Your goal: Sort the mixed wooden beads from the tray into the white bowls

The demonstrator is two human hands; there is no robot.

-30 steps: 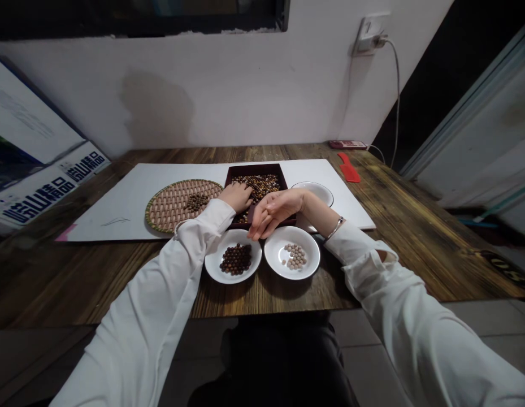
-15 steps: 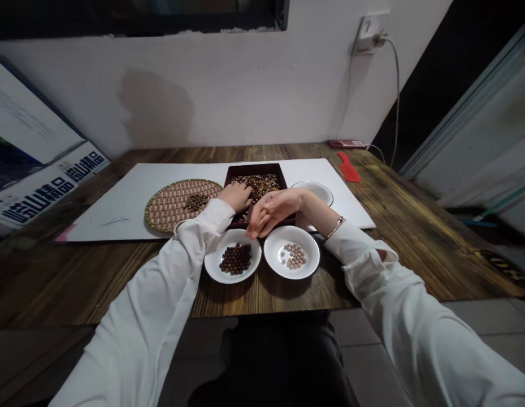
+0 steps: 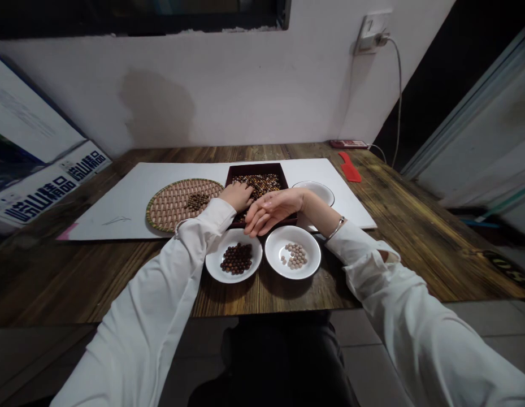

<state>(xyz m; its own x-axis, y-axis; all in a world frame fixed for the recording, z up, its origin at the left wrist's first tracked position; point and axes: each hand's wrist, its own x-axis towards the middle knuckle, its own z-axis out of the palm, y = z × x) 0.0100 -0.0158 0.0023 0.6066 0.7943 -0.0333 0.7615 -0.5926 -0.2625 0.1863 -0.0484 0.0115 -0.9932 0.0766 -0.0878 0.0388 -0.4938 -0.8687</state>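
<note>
A dark square tray (image 3: 256, 166) of mixed brown and pale beads sits on a white board (image 3: 118, 198). My left hand (image 3: 237, 196) rests inside the tray on the beads, fingers curled; what they hold is hidden. My right hand (image 3: 270, 210) lies across the tray's front edge with its fingers stretched out to the left, nothing visible in them. Just below its fingertips stands a white bowl of dark brown beads (image 3: 213, 265). Beside that is a white bowl of pale beads (image 3: 313, 257).
A round woven tray (image 3: 169, 206) with a small heap of dark beads lies left of the square tray. An empty white bowl (image 3: 319, 191) stands to its right. A red comb-like tool (image 3: 349, 165) and a phone (image 3: 348, 144) on a cable lie at the back right. Printed boxes (image 3: 42, 186) lean at the left.
My right hand has drawn back a little from over the dark-bead bowl toward the tray's front edge. The left hand has stayed in the tray.
</note>
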